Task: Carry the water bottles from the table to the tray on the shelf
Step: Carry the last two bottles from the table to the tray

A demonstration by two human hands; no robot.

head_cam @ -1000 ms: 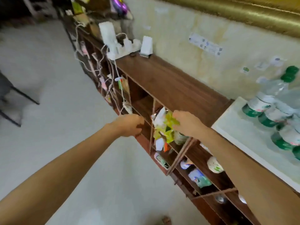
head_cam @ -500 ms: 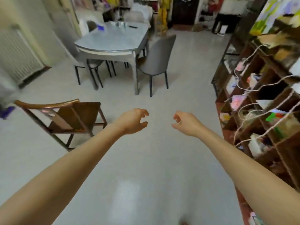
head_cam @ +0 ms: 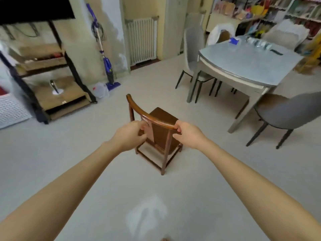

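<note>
grey table (head_cam: 246, 66) now sitting far right, clear water bottles (head_cam: 257, 42) blurring together at its far end; half second ago you were facing it head on, shelf at your right, now shelf gone from view. you are turning on, empty-handed. left hand (head_cam: 129, 135) and right hand (head_cam: 188, 134) both loosely curled, holding nothing, hovering in front of wooden chair (head_cam: 157, 129). next fetch trip probably starting, chair sitting in your path

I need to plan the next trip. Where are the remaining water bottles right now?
In the head view, upper right: the water bottles lie blurred on the far end of the grey table, beside a blue box.
</note>
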